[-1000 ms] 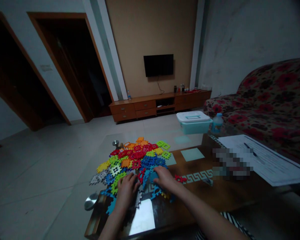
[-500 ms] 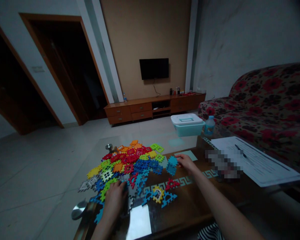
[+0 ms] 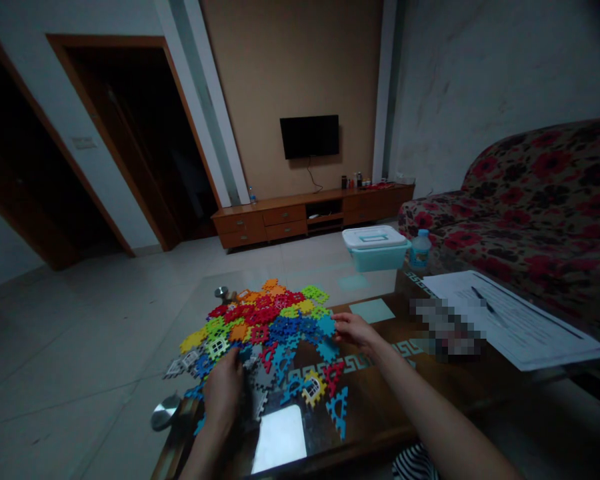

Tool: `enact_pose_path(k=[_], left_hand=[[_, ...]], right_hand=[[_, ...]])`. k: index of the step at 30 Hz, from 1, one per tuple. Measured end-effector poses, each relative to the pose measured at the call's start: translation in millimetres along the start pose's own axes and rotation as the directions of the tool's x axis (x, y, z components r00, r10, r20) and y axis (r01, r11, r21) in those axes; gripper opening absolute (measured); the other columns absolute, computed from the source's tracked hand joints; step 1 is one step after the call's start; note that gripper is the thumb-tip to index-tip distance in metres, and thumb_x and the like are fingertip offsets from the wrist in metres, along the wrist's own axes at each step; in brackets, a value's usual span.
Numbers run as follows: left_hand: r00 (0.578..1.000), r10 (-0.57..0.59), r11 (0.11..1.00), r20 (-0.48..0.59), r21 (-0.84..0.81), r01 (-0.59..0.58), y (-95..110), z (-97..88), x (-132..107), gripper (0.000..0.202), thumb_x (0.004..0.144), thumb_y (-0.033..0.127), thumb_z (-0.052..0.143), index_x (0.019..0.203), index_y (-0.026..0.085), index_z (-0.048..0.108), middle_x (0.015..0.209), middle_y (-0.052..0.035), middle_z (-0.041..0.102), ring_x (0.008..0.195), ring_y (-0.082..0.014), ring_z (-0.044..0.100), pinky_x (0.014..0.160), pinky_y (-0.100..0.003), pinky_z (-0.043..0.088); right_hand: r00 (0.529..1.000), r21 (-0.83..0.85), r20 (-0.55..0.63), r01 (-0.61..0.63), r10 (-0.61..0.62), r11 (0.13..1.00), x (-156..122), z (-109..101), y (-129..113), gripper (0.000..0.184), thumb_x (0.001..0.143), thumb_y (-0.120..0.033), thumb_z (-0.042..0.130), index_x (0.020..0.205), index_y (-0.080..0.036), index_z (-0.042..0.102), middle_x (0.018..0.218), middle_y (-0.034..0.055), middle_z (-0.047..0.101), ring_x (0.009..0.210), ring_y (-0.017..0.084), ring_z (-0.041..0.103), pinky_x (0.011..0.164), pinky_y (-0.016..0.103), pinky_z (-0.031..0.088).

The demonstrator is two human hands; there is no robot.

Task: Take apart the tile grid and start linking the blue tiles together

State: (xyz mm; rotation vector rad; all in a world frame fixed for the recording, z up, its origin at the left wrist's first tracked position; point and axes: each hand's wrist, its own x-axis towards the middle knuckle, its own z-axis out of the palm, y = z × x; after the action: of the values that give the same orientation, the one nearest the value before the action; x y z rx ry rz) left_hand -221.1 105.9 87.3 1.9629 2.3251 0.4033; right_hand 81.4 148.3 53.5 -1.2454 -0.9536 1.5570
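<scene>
A heap of flat interlocking plastic pieces (image 3: 265, 320) in red, blue, yellow, green, orange and grey lies on the glass-topped table (image 3: 375, 400). My left hand (image 3: 223, 393) rests closed on the near left edge of the heap, over grey and blue pieces; what it holds is hidden. My right hand (image 3: 353, 329) reaches to the heap's right edge, fingers pinched on a blue piece (image 3: 327, 326). Loose pieces lie nearer me: a yellow window piece (image 3: 311, 389), a red one (image 3: 334, 371) and a blue one (image 3: 340, 411).
A teal lidded box (image 3: 375, 247) and a small water bottle (image 3: 420, 249) stand at the table's far end. Papers with a pen (image 3: 510, 323) lie at right. A floral sofa (image 3: 530, 213) is beyond them. A TV cabinet (image 3: 310, 213) lines the far wall.
My right hand lifted a blue piece out to the right, then brought it back to the heap's right edge. My left hand stayed on the near left pieces. Loose pieces near me shifted.
</scene>
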Motion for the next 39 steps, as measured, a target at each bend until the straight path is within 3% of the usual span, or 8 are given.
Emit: enact_pose_path(k=[4,9,14,19,22,28,33,39], left_hand=[[0.998,-0.015,0.996,-0.056,-0.092,0.010,18,5.4,-3,0.026,0.094,0.024,0.041,0.109,0.016,0.061,0.093,-0.0096,0.072,0.085,-0.0216,0.066,0.067,-0.025,0.040],[0.983,0.178,0.909,-0.055,-0.374,-0.185,55,26.8,-8,0.029,0.087,0.017,0.043,0.106,0.020,0.065,0.097,-0.0054,0.072,0.088,-0.0199,0.067,0.077,-0.027,0.047],[0.931,0.353,0.812,-0.092,-0.464,-0.354,90,48.7,-14,0.035,0.076,0.011,0.049,0.103,0.022,0.069,0.102,-0.0046,0.072,0.098,-0.0214,0.064,0.091,-0.036,0.049],[0.889,0.453,0.804,-0.074,-0.397,-0.443,93,70.9,-15,0.041,0.072,0.006,0.049,0.102,0.022,0.072,0.112,-0.0070,0.068,0.109,-0.0239,0.059,0.099,-0.041,0.045],[0.883,0.468,0.831,-0.042,-0.318,-0.456,84,76.0,-13,0.045,0.074,0.003,0.044,0.105,0.020,0.071,0.121,-0.0098,0.063,0.116,-0.0240,0.055,0.103,-0.039,0.042],[0.920,0.390,0.919,0.048,-0.087,-0.385,84,66.7,-15,0.058,0.072,-0.004,0.040,0.122,0.017,0.061,0.132,-0.0115,0.057,0.127,-0.0264,0.045,0.107,-0.043,0.032],[0.907,0.420,0.904,0.046,-0.109,-0.413,107,66.1,-20,0.044,0.081,0.006,0.041,0.120,0.016,0.060,0.126,-0.0105,0.059,0.120,-0.0268,0.047,0.101,-0.041,0.034],[0.868,0.481,0.871,0.123,-0.183,-0.457,134,71.0,-22,0.032,0.082,0.013,0.050,0.111,0.019,0.061,0.119,-0.0084,0.061,0.115,-0.0275,0.046,0.094,-0.039,0.034]], right_hand=[[0.997,-0.140,-0.080,0.014,-0.025,0.990,-1,-10,-1,0.028,0.075,-0.018,0.063,0.104,-0.017,0.063,0.071,0.0017,0.065,0.054,0.011,0.059,0.053,0.022,0.050],[0.942,-0.423,-0.296,0.021,-0.160,0.906,3,-39,-2,0.027,0.074,-0.010,0.053,0.099,-0.015,0.063,0.058,-0.0026,0.058,0.054,0.013,0.058,0.056,0.022,0.047],[0.867,-0.630,-0.402,-0.027,-0.296,0.776,-5,-60,6,0.029,0.069,-0.003,0.056,0.094,-0.015,0.065,0.087,0.0089,0.065,0.094,0.024,0.060,0.083,0.032,0.044],[0.901,-0.924,-0.107,0.065,-0.420,0.376,-18,-23,19,0.020,0.081,-0.019,0.059,0.099,-0.015,0.067,0.106,0.0144,0.063,0.105,0.026,0.055,0.093,0.033,0.039],[0.947,-0.942,0.034,0.137,-0.320,0.305,-26,12,23,0.032,0.078,-0.034,0.067,0.105,-0.015,0.066,0.108,0.0140,0.063,0.107,0.029,0.054,0.092,0.036,0.040],[0.970,-0.976,-0.024,0.030,-0.241,0.218,-29,44,20,0.044,0.074,-0.033,0.074,0.111,-0.012,0.064,0.116,0.0194,0.059,0.111,0.034,0.052,0.091,0.039,0.041],[0.930,-0.966,-0.059,0.039,-0.363,0.255,-15,15,13,0.024,0.083,-0.023,0.062,0.106,-0.016,0.067,0.111,0.0159,0.062,0.107,0.030,0.055,0.090,0.038,0.042],[0.952,-0.928,0.030,0.140,-0.304,0.346,-1,-56,7,0.050,0.071,-0.002,0.056,0.114,-0.025,0.068,0.124,0.0066,0.060,0.118,0.024,0.049,0.100,0.034,0.037]])
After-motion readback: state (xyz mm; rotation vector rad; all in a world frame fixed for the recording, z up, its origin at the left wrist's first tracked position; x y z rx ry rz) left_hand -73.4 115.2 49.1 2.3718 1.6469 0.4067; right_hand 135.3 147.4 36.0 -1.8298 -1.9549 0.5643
